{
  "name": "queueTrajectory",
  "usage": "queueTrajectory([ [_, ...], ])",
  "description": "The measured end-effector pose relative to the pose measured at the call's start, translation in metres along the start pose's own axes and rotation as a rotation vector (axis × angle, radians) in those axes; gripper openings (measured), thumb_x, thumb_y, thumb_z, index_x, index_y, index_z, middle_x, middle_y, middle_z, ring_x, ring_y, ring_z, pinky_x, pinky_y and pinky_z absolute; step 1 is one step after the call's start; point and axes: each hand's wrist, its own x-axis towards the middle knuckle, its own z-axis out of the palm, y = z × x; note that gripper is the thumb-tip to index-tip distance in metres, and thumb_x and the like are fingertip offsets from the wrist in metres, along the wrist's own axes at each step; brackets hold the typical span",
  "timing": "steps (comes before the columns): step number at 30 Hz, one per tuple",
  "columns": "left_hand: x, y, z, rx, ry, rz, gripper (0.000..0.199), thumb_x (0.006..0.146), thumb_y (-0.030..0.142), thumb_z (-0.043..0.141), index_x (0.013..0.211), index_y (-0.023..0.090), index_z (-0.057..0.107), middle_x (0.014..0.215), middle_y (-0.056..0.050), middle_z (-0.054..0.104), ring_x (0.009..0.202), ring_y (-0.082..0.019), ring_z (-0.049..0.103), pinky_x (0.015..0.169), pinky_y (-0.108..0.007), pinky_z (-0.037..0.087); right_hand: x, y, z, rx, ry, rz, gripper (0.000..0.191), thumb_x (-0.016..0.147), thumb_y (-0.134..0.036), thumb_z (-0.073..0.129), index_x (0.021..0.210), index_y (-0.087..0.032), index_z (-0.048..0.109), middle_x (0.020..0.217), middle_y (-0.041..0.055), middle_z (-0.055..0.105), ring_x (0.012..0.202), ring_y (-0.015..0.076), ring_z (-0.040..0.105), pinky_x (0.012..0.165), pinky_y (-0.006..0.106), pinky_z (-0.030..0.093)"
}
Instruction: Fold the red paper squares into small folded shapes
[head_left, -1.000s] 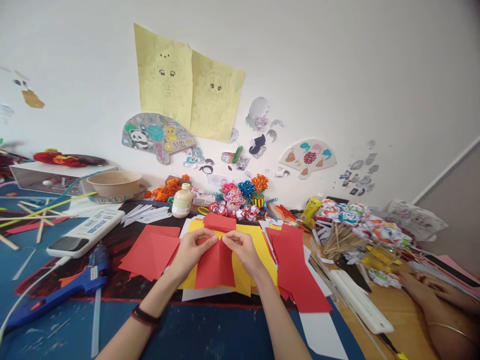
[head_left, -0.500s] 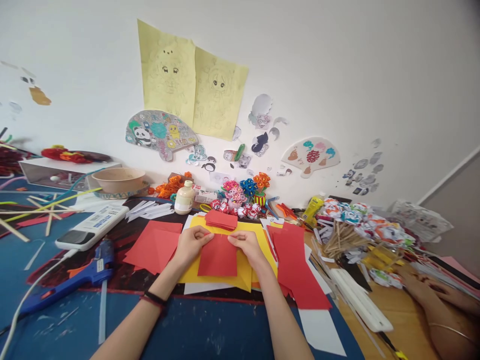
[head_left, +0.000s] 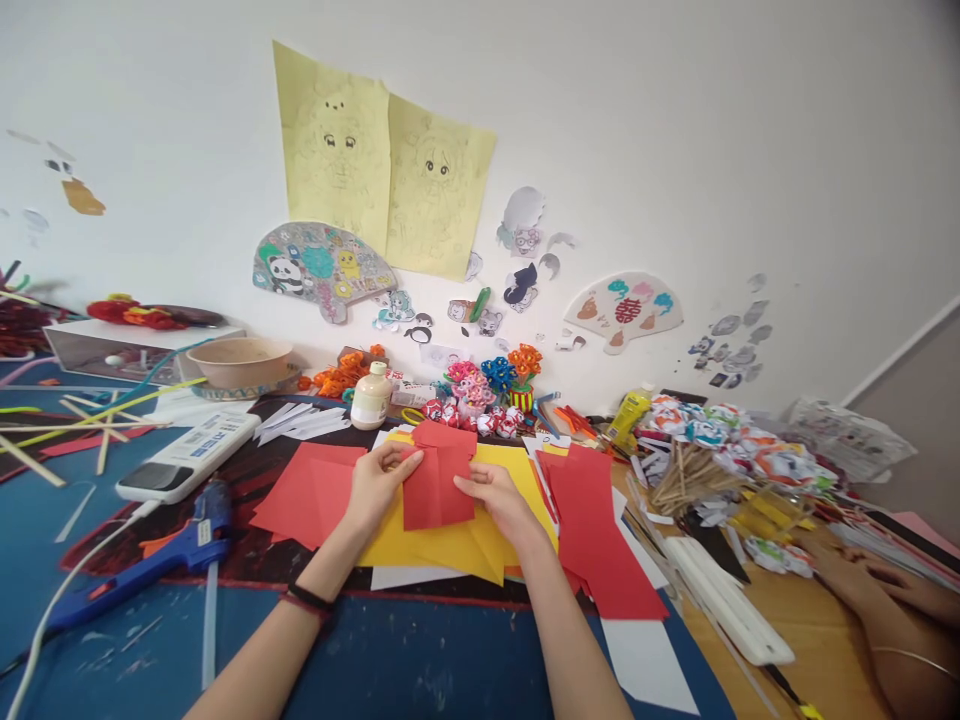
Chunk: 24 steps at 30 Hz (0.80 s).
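A small red paper sheet (head_left: 439, 500) hangs between my two hands, over the yellow paper (head_left: 457, 555) on the table. My left hand (head_left: 382, 480) pinches its upper left edge, thumb in front. At the right edge my right hand (head_left: 491, 492) grips it between thumb and fingers. Just behind, a small stack of red paper pieces (head_left: 446, 434) shows partly above the sheet. Larger red sheets (head_left: 311, 490) lie to the left of my left hand, and more long red sheets (head_left: 604, 530) lie to the right of my right hand.
A blue glue gun (head_left: 150, 570) and a white power bank (head_left: 187, 455) with a cable lie at left. Behind the papers stand a glue bottle (head_left: 370, 397) and pipe-cleaner flowers (head_left: 469, 385). Another person's hands (head_left: 862, 580) rest at far right, near a white device (head_left: 727, 600).
Both hands have lifted the red sheet slightly, up toward the small red stack. My right hand has slid from its top edge down to its right side.
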Motion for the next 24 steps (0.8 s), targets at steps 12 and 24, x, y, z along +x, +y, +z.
queueTrajectory([
  [12,-0.001,0.005,-0.002,0.037,-0.063,-0.107,0.033,0.059,0.039,0.078,0.072,0.014,0.061,0.059,-0.001,0.065,0.055,-0.012,0.058,0.053,-0.021,0.040,0.008,0.004,-0.009,-0.169,0.356,-0.152,0.037,0.059,-0.043,0.079,0.077,-0.012,0.072,0.076,0.0108,0.072,0.070,0.0242,0.066,0.064,0.033,0.050],
  [24,-0.006,0.013,0.003,0.022,-0.217,-0.089,0.043,0.061,0.046,0.075,0.091,0.015,0.066,0.086,-0.009,0.072,0.080,-0.024,0.067,0.067,-0.031,0.052,-0.004,-0.010,0.008,-0.017,0.049,-0.120,0.053,0.063,-0.043,0.078,0.105,-0.015,0.066,0.099,0.0125,0.071,0.091,0.0290,0.067,0.083,0.041,0.050],
])
